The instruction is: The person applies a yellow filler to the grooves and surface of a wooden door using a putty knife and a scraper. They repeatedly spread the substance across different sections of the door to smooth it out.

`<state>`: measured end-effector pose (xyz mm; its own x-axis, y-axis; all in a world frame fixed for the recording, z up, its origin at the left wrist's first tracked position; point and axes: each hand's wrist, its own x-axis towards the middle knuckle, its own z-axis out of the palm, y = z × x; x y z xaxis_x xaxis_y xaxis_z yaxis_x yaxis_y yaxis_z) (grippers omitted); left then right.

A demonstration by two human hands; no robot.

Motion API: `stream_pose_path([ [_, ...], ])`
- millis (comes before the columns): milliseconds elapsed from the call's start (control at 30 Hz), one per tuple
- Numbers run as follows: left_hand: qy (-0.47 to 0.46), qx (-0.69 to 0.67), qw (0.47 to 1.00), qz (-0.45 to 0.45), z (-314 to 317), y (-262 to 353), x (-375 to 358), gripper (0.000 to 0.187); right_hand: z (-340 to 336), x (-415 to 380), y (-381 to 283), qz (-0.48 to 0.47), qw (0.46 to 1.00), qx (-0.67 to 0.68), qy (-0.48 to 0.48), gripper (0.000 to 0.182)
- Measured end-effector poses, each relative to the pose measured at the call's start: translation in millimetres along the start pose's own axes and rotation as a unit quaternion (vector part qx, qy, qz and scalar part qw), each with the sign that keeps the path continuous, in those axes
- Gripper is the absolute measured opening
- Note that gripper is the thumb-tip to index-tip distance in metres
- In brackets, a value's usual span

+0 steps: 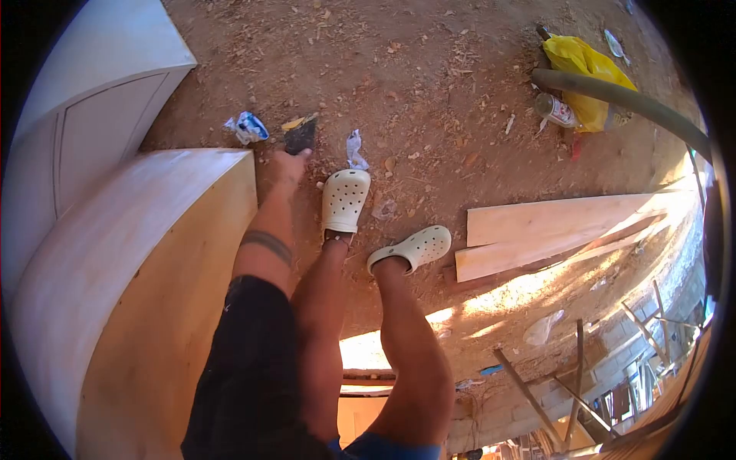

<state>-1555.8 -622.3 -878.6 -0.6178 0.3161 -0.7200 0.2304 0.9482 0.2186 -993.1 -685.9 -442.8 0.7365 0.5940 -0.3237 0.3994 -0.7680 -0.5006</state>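
My left hand reaches down to the dirt ground, the arm stretched out past my left leg. Its fingers close on the near end of a dark flat piece, whose kind I cannot tell; a yellowish strip shows along its far edge. Just left of it lies a crumpled blue and white wrapper. A crumpled clear plastic scrap is to the right, in front of my left clog. My right hand is out of view.
Curved white-faced wooden panels stand close on the left. Pale boards lie to the right of my right clog. Farther right are a yellow plastic bag, a jar and a thick hose. Wooden poles stand lower right.
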Motion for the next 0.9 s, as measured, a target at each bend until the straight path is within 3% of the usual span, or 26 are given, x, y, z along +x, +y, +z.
stream_pose_path([
  [33,-0.034,-0.011,0.999,-0.004,-12.1,10.2,-20.1,0.034,-2.7,0.8,-0.4,0.0,1.0,0.004,-0.001,0.047],
  [100,-0.07,-0.079,0.99,0.095,-9.1,-23.5,-28.3,0.021,-9.9,-0.4,-3.7,0.001,1.0,0.012,-0.006,0.047],
  [133,-0.088,-0.101,0.983,0.126,-32.8,-2.5,-72.5,0.019,-14.3,-1.0,-6.6,0.002,1.0,0.018,-0.007,0.047],
  [200,0.054,0.007,0.942,0.332,-79.9,18.1,-132.4,0.021,-22.7,0.4,-13.2,-0.006,0.999,0.033,-0.008,0.047],
  [267,0.166,-0.054,0.951,0.253,-116.2,6.4,-151.1,0.024,-34.1,3.6,-20.0,-0.018,0.998,0.052,-0.006,0.047],
  [300,0.216,-0.171,0.96,0.052,-128.4,-17.0,-131.0,0.026,-39.4,3.5,-23.8,-0.02,0.998,0.057,-0.006,0.047],
  [367,0.215,-0.171,0.959,-0.064,-143.4,-42.7,-128.5,0.025,-48.9,6.5,-28.9,-0.03,0.997,0.076,-0.006,0.047],
  [400,0.237,-0.072,0.965,0.088,-154.2,-23.2,-136.4,0.023,-54.2,9.6,-31.6,-0.035,0.995,0.089,-0.001,0.047],
  [467,0.246,0.145,0.888,0.361,-167.0,-4.1,-165.7,0.021,-72.8,11.4,-36.5,-0.04,0.994,0.099,0.009,0.047],
  [500,0.226,0.046,0.951,0.203,-169.4,-15.1,-169.7,0.023,-82.7,12.7,-40.8,-0.045,0.994,0.098,0.01,0.047],
  [533,0.204,-0.057,0.976,0.043,-177.2,-26.6,-158.3,0.026,-90.6,16.4,-42.7,-0.053,0.993,0.104,0.014,0.047],
  [567,0.173,-0.16,0.965,-0.111,-186.1,-26.3,-146.7,0.029,-99.7,16.2,-43.0,-0.054,0.992,0.111,0.024,0.047],
  [600,0.232,0.071,0.97,0.003,-192.2,-18.0,-159.8,0.029,-110.0,19.4,-43.7,-0.059,0.99,0.122,0.035,0.047],
  [700,0.184,0.157,0.951,0.194,-196.8,16.3,-189.8,0.031,-157.3,24.2,-44.9,-0.071,0.985,0.137,0.073,0.047],
  [733,0.224,0.028,0.967,0.122,-185.8,-49.8,-131.0,0.035,-177.5,23.4,-46.3,-0.071,0.984,0.142,0.083,0.047],
  [767,0.255,0.009,0.966,-0.048,-209.0,-4.1,-169.8,0.034,-202.5,21.7,-44.9,-0.077,0.979,0.154,0.108,0.047],
  [800,0.229,0.124,0.963,-0.066,-209.8,-43.8,-125.7,0.033,-233.0,22.3,-42.5,-0.089,0.971,0.173,0.136,0.047],
  [833,0.208,0.021,0.962,0.175,-197.4,-54.8,-114.7,0.029,-268.2,21.0,-36.1,-0.095,0.964,0.19,0.162,0.047],
  [867,0.095,-0.015,0.986,0.139,-202.9,28.7,-192.0,0.021,-310.7,14.9,-23.5,-0.102,0.953,0.218,0.183,0.047],
  [900,-0.013,-0.062,0.977,0.202,-196.7,58.0,-221.6,0.014,-354.2,7.8,-8.0,-0.107,0.942,0.262,0.18,0.047],
])
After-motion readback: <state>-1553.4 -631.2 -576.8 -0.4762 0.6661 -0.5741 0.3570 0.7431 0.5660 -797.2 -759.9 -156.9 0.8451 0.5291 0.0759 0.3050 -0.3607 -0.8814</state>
